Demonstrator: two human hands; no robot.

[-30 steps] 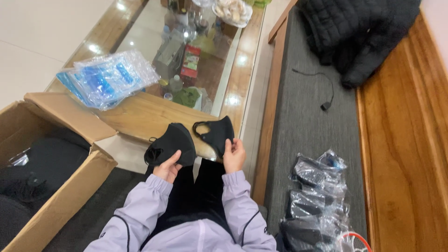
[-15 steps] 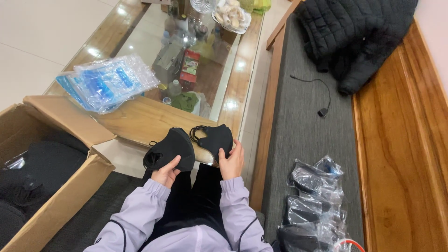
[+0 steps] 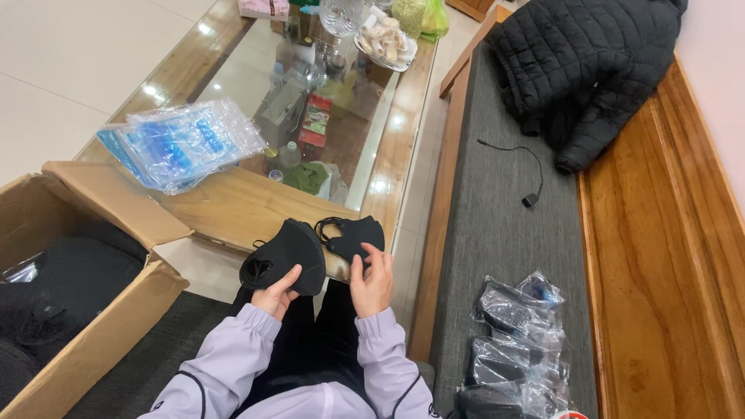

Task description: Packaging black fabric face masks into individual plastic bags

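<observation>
Since a moment ago the 2 hands have barely shifted. The left hand (image 3: 278,293) grips 1 black mask (image 3: 285,256) over the lap; the right hand (image 3: 372,281) pinches another black mask (image 3: 355,237), both matte, moulded, at the desk (image 3: 233,208) edge.

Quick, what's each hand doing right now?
Left hand: closed on a black face mask.
Right hand: holding a second black mask.

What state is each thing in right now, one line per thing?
Left hand: gripping a black face mask.
Right hand: holding a second black mask.
Cardboard box: flaps open.
Black jacket: crumpled on the bench.
Cable: loose, unplugged.
Bagged masks: sealed in clear plastic.
</observation>
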